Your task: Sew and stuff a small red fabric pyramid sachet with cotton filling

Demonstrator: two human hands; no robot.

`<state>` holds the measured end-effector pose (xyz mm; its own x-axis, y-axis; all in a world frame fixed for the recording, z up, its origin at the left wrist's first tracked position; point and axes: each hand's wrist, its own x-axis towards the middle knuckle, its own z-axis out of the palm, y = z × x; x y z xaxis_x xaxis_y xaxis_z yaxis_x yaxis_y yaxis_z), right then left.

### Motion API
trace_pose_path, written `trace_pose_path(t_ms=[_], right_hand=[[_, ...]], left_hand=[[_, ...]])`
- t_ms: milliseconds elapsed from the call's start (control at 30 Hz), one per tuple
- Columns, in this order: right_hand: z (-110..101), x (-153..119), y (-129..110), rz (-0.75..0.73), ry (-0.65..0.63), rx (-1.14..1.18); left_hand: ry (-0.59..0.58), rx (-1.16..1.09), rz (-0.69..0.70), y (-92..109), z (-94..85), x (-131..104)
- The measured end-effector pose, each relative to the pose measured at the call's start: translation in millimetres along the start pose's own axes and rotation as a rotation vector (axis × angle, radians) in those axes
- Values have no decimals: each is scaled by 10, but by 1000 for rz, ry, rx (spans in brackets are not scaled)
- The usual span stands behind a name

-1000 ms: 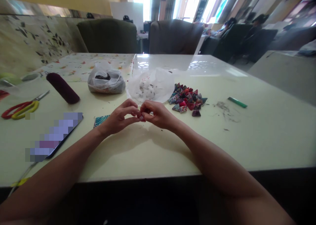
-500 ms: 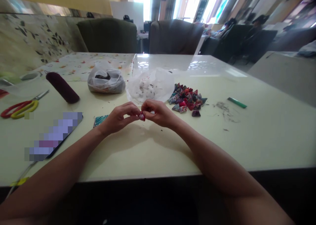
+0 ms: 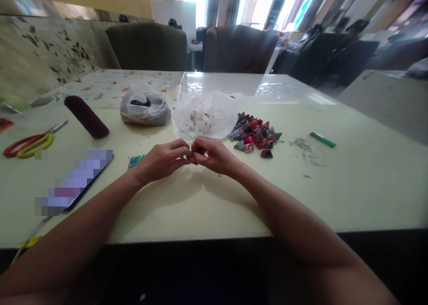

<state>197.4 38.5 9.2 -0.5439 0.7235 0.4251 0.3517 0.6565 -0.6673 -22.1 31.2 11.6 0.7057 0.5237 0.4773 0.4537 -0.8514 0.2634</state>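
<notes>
Above the table, my left hand (image 3: 165,159) and my right hand (image 3: 214,154) meet fingertip to fingertip. Both pinch a small red piece of fabric (image 3: 195,161), mostly hidden by the fingers. Just beyond them lies a white plastic bag (image 3: 220,115) with white fluffy stuffing and dark bits on it. A pile of small patterned fabric triangles (image 3: 256,131) sits right of that bag, with one dark triangle (image 3: 266,153) at its near edge. A teal patterned cloth piece (image 3: 136,161) is partly covered by my left wrist.
To the left are red-and-yellow-handled scissors (image 3: 33,144), a dark maroon cylindrical case (image 3: 87,117) and a phone (image 3: 78,180) with a cable. A tied plastic bag (image 3: 145,111) stands behind. On the right lie a green stick-like object (image 3: 323,139) and dark scraps (image 3: 306,149). Chairs (image 3: 239,51) stand beyond the table.
My fingers have closed in tighter around the red fabric, so less of it shows. The whole view has shifted slightly; the things on the table stay in place.
</notes>
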Motion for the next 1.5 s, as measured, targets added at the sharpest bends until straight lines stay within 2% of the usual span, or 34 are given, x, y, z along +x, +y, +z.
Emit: trace_pose_path(t_ms=[167, 267, 367, 467, 567, 700, 933, 1133, 1367, 1500], right_hand=[[6, 7, -21, -43, 13, -24], [-7, 10, -59, -49, 57, -23], [-13, 9, -72, -45, 125, -12], [10, 7, -53, -73, 196, -36], [59, 3, -31, -119, 262, -61], [131, -5, -22, -157, 291, -35], [127, -5, -40, -130, 253, 29], [-1, 4, -51, -158, 360, 59], [5, -1, -33, -262, 291, 31], [8, -5, -27, -252, 262, 15]], left_hand=[[12, -37, -17, -4, -1, -4], [115, -153, -71, 40, 53, 14], [282, -406, -240, 103, 156, 31], [391, -699, -454, 172, 242, 44], [418, -866, -593, 232, 273, 52], [419, -987, -677, 279, 283, 53], [488, -1013, -699, 282, 287, 61], [560, -980, -720, 327, 236, 90], [593, -975, -678, 316, 235, 87], [581, -968, -660, 309, 237, 84]])
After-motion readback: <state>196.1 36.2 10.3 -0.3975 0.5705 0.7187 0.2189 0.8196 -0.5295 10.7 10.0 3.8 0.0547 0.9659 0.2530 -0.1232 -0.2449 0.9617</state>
